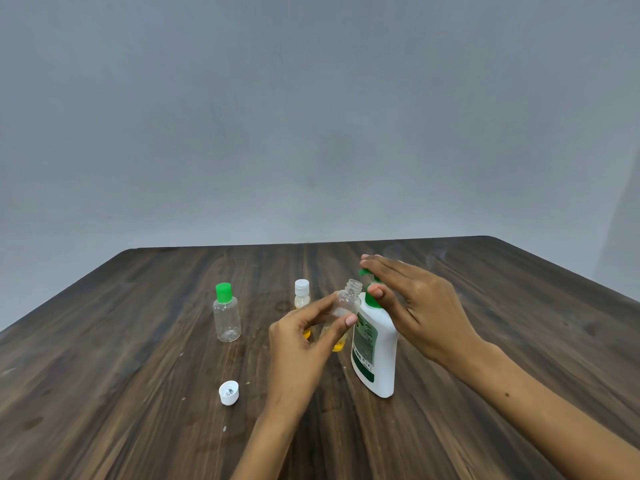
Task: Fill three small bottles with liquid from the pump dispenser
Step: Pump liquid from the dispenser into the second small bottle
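My left hand (304,337) holds a small clear bottle (347,301) with its cap off, tilted so its open neck sits just under the green nozzle of the pump dispenser (377,344). Yellow liquid shows at that bottle's bottom. My right hand (415,306) lies flat on the green pump head, thumb against the green collar. The dispenser is white with a green label and stands upright. A clear bottle with a green cap (227,313) stands to the left. Another small bottle with a white cap (302,294), holding yellowish liquid, stands behind my left hand.
A loose white cap (229,393) lies open side up on the dark wooden table (138,375), near the front left. A grey wall rises behind the table's far edge.
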